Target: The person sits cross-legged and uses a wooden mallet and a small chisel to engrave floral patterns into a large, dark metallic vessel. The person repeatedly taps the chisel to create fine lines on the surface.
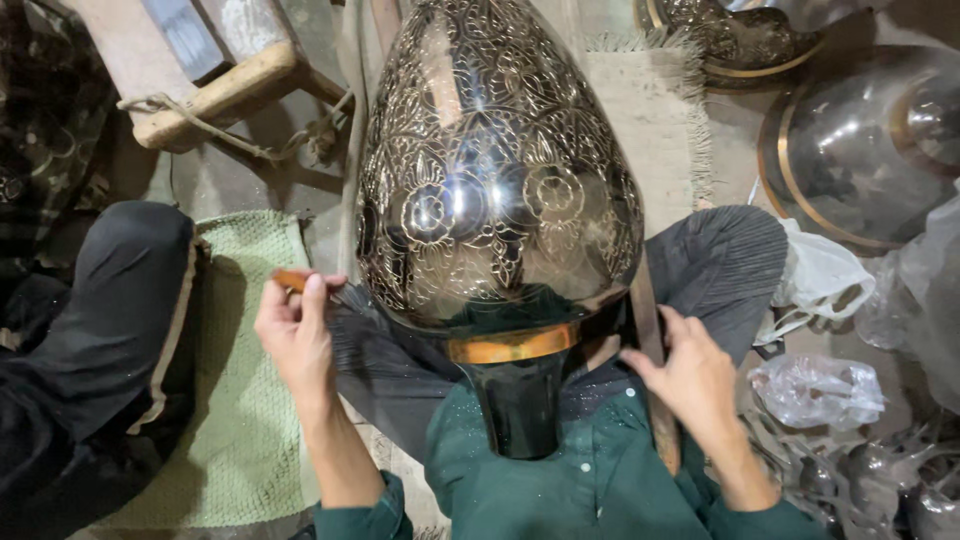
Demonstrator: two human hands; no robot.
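Through the head camera I am looking down at a large engraved metal lamp body point(497, 170), teardrop-shaped, dark and glossy, covered in floral piercing. It is lying along my lap, its pointed end aimed away from me and its dark neck point(520, 405) pressing against my green shirt point(590, 470), with a brass band point(512, 344) ringing the joint between bulb and neck.

My left hand point(295, 335) is hovering just beside the lamp's left flank, fingers curled shut around a thin orange-handled tool point(291, 279); I cannot tell what kind of tip it has. My right hand point(690, 375) is sitting half open at the lamp's lower right edge, fingertips touching a long dark strip point(648, 330) that is running down beside the bulb, not gripping the lamp itself.

A green mat point(250, 400) is lying to my left, a fringed rug point(650, 110) beyond the lamp, and other polished metal pieces point(860, 150) and crumpled plastic bags point(815, 390) are crowding the right side.

As I am judging it, the rounded lamp is resting only on my legs and chest, so with neither hand clamping it, it could be rolling sideways toward those metal pieces and denting. The tool, so near the polished surface, could also be slipping and scratching the engraving.
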